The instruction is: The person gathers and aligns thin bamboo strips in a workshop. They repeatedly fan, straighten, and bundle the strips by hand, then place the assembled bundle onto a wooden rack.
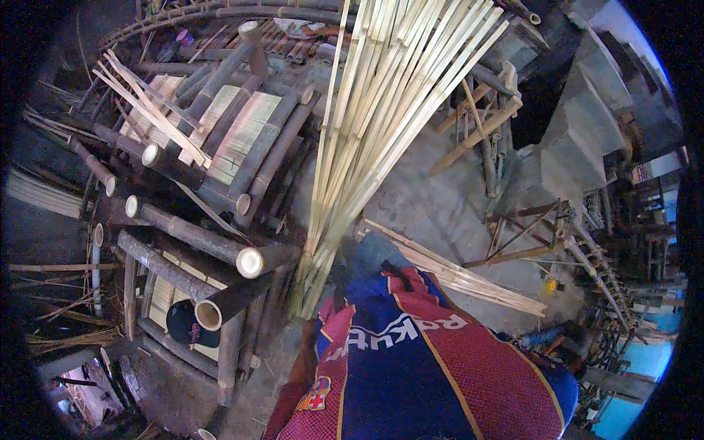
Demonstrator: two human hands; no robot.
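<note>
A big fan of long, pale split bamboo strips (389,110) stretches from close to my body to the upper edge, its near ends gathered tightly and its far ends spread. My left arm (299,359) reaches along my side toward the near ends of this bundle. The left fingers are lost in dark blur there, so their grip does not show. I cannot make out my right hand; my red-and-blue jersey (411,359) fills the lower middle. Just beyond it, a smaller bunch of strips (469,279) lies on the floor (411,191).
Bamboo-pole frames (191,227) with pale slatted panels (246,136) stand to the left. A dark round object (192,324) rests on the lower one. Wooden stands (480,128) and concrete steps (572,150) are on the right, with a small yellow item (551,284) nearby.
</note>
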